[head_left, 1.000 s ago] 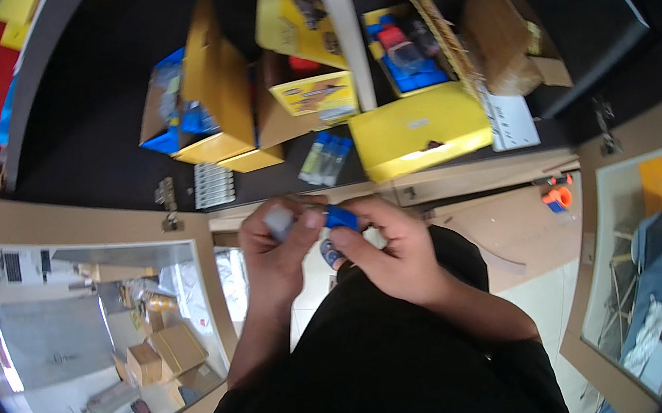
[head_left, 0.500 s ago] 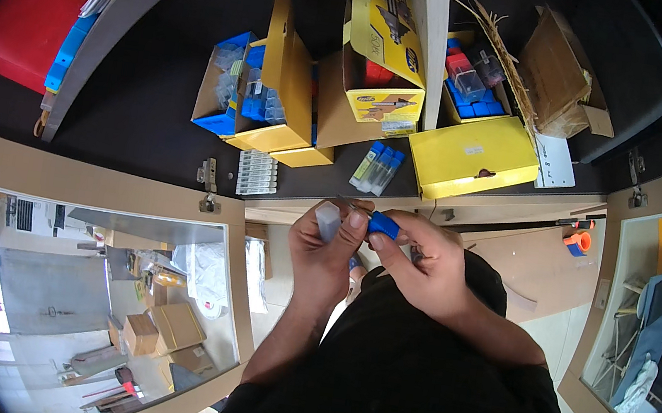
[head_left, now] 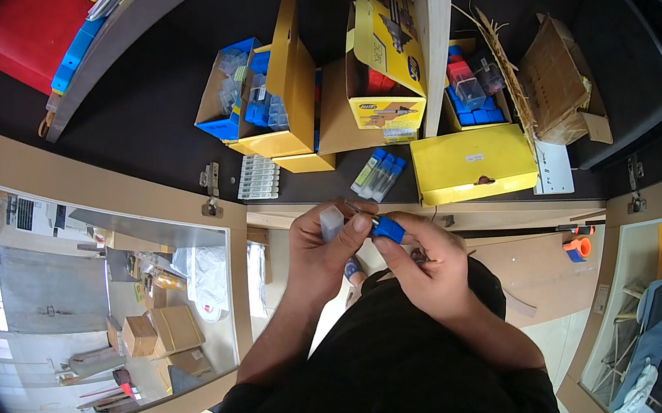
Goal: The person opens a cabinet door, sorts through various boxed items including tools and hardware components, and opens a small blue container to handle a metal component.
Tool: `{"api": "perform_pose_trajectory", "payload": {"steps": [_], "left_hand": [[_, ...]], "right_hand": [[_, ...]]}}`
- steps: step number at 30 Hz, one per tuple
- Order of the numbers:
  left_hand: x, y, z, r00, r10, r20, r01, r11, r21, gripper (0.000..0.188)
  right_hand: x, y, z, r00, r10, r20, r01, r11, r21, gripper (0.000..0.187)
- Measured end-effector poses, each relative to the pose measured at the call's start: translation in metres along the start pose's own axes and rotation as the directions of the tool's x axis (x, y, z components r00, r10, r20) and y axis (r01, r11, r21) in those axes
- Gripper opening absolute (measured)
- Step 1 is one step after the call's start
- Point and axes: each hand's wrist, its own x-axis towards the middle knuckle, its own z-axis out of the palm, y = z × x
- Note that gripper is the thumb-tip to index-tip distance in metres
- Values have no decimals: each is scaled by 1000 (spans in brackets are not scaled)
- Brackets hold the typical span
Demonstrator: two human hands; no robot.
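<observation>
My left hand (head_left: 324, 249) holds a small clear plastic tube (head_left: 331, 223) between thumb and fingers. My right hand (head_left: 422, 262) pinches a small blue cap (head_left: 387, 229) with a thin metal piece sticking out of it toward the tube. The two hands meet just below the front edge of the dark shelf (head_left: 151, 112). Another blue-tipped piece (head_left: 351, 271) shows below the left hand. Three clear tubes with green and blue caps (head_left: 378, 175) lie on the shelf just above my hands.
On the shelf stand open yellow boxes (head_left: 290, 88) holding blue and clear small cases, a closed yellow box (head_left: 483, 164), a torn brown carton (head_left: 561, 78) and a white ribbed rack (head_left: 259, 178). Red and yellow boards (head_left: 35, 9) lie at the left. An orange-and-blue item (head_left: 577, 247) sits at the right.
The view has shifted so the shelf boxes sit further left and lower. My hands stay together with the clear tube and blue cap held between them.
</observation>
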Motion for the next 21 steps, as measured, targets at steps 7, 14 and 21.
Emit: {"api": "perform_pose_trajectory", "payload": {"steps": [7,14,21], "left_hand": [[3,-2,1,986,96,133,-96,995,-7,21],[-6,-6,21,987,141,-74,-144,989,-35,19],[-15,-6,27,981,135,-136,-148,985,-84,13]], "right_hand": [[-1,3,-3,991,85,101,-109,957,268,36],[-1,1,3,985,162,65,-174,949,263,32],[3,-12,4,995,93,35,-96,989,113,29]]}}
